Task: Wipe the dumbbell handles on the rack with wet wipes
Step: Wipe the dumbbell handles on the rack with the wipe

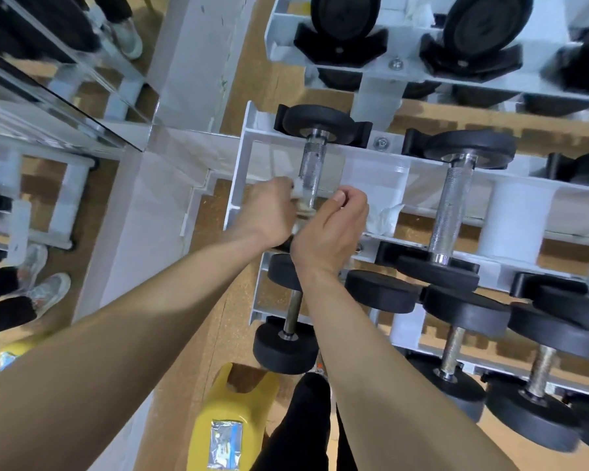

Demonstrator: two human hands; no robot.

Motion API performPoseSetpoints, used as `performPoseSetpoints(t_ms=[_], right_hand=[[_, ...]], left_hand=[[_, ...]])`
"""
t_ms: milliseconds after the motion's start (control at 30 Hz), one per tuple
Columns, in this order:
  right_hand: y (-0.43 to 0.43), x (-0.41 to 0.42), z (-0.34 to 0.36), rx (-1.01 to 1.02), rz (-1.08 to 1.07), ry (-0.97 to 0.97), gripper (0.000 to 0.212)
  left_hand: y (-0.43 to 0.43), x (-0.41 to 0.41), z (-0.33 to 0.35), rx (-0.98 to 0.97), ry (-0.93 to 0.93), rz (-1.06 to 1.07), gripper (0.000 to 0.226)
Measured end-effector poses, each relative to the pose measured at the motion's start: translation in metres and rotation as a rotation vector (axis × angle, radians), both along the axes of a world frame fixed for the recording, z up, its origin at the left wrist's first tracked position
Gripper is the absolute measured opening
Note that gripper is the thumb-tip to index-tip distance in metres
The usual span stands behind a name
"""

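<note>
Left hand [272, 212] pinches a wipe [299, 191] round the handle [313, 164] running toward 12 o'clock. Right hand [330, 229], at its 3 o'clock, curls; its hold cannot be told.

No legible text anywhere. The silvery packet [225, 443] on the yellow object [232, 399], well apart from the right hand [327, 232] and its fingers [339, 198], shows only blurred print.
</note>
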State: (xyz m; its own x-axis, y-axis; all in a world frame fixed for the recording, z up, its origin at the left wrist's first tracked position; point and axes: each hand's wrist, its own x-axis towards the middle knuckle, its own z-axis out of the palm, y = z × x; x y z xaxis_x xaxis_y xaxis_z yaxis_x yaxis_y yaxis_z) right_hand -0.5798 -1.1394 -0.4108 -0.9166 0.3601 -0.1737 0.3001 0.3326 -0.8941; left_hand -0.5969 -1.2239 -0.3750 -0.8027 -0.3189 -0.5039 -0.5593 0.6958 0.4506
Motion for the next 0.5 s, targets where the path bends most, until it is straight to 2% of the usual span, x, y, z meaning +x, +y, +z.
performPoseSetpoints(t_ms=[67, 133, 200, 267, 333, 367, 400, 467, 500], right_hand=[[0.000, -0.002, 0.005, 0.021, 0.032, -0.039, 0.024], [0.005, -0.003, 0.012, 0.057, 0.101, -0.063, 0.024], [0.017, -0.002, 0.029, -0.031, 0.158, -0.098, 0.026], [0.037, 0.001, 0.055, -0.263, 0.176, -0.153, 0.031], [0.065, 0.002, 0.081, -0.584, 0.171, -0.216, 0.040], [0.081, 0.002, 0.092, -0.679, 0.174, -0.228, 0.045], [0.098, 0.002, 0.103, -0.691, 0.216, -0.222, 0.047], [0.130, -0.001, 0.115, -0.478, 0.363, -0.185, 0.041], [0.145, -0.004, 0.116, -0.371, 0.414, -0.175, 0.029]], left_hand=[[-0.001, 0.015, 0.017, -0.114, 0.168, 0.039, 0.016], [0.005, 0.032, 0.040, -0.048, 0.299, 0.104, 0.015], [0.018, 0.042, 0.059, 0.268, 0.326, 0.243, 0.016], [0.032, 0.043, 0.069, 0.604, 0.260, 0.434, 0.012], [0.047, 0.040, 0.073, 0.872, 0.187, 0.550, 0.042], [0.055, 0.038, 0.075, 0.975, 0.156, 0.573, 0.048], [0.063, 0.036, 0.078, 1.040, 0.118, 0.558, 0.047], [0.079, 0.030, 0.080, 1.094, 0.056, 0.505, 0.037], [0.088, 0.027, 0.079, 1.087, 0.033, 0.492, 0.033]])
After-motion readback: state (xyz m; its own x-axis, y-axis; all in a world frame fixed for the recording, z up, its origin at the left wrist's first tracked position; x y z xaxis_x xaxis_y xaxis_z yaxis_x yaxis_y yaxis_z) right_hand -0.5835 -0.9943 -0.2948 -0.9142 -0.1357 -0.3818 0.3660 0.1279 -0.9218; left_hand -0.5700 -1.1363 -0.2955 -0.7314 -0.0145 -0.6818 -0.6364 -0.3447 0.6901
